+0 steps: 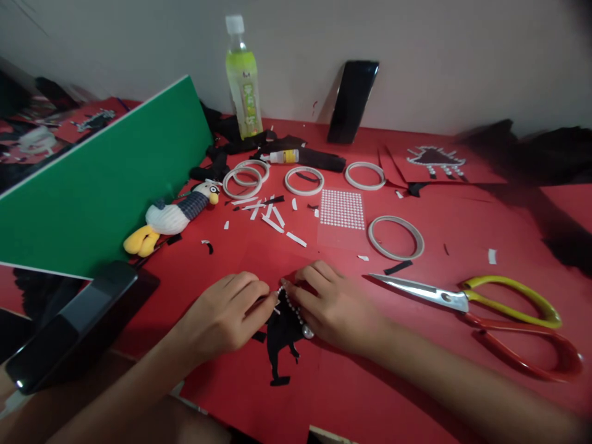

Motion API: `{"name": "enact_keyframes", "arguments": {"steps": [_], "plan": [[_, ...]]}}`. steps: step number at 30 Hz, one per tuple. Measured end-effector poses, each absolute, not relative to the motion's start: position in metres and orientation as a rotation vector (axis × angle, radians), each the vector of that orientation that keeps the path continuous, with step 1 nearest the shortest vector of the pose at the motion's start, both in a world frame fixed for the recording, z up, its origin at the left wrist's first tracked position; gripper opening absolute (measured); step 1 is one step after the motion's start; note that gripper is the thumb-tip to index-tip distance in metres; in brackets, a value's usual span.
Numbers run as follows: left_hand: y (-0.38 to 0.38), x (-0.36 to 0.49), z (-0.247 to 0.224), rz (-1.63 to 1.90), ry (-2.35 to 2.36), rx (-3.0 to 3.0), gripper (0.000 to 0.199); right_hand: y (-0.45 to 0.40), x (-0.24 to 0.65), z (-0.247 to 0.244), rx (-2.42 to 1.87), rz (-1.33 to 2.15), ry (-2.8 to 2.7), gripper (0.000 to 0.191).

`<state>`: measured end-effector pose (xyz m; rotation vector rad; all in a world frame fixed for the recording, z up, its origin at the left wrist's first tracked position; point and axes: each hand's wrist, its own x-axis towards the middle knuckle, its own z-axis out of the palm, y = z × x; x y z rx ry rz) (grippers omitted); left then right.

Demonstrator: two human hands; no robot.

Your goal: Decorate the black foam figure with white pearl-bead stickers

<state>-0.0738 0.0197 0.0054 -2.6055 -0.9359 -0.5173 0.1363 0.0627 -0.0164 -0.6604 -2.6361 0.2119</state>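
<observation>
A black cut-out shape lies on the red paper before me, with thin leg-like parts reaching down. White pearl beads run along its upper edge, and one larger pearl sits at its right side. From the left, my left hand is closed, its thumb and forefinger pinching the beads' top end. My right hand is closed too, fingertips pressed on the bead row from the other side. The fingers partly hide the top of the cut-out.
Scissors lie open at right. Beyond my hands are a pearl sticker sheet, tape rolls, paper scraps and a glue bottle. A drink bottle, phone, plush bird and green board surround these.
</observation>
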Motion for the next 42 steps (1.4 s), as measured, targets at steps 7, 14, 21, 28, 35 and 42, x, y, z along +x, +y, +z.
{"name": "enact_keyframes", "arguments": {"steps": [7, 14, 21, 28, 35, 42], "plan": [[0.022, -0.071, -0.003, -0.719, -1.090, -2.707, 0.015, 0.064, 0.137, -0.017, -0.650, 0.196, -2.624, 0.022], [0.023, -0.070, -0.004, -0.763, -1.025, -2.781, 0.009, 0.064, 0.137, -0.019, -0.665, 0.231, -2.619, 0.024], [0.024, -0.069, -0.006, -0.733, -1.061, -2.781, 0.009, 0.065, 0.136, -0.019, -0.654, 0.200, -2.619, 0.023], [0.023, -0.073, -0.003, -0.688, -1.072, -2.813, 0.013, 0.065, 0.137, -0.018, -0.646, 0.178, -2.620, 0.025], [0.019, -0.077, -0.004, -0.845, -1.419, -2.941, 0.014, 0.065, 0.137, -0.017, -0.639, 0.194, -2.625, 0.026], [0.017, -0.077, -0.007, -0.892, -1.505, -2.961, 0.017, 0.064, 0.137, -0.018, -0.646, 0.205, -2.627, 0.025]]}}
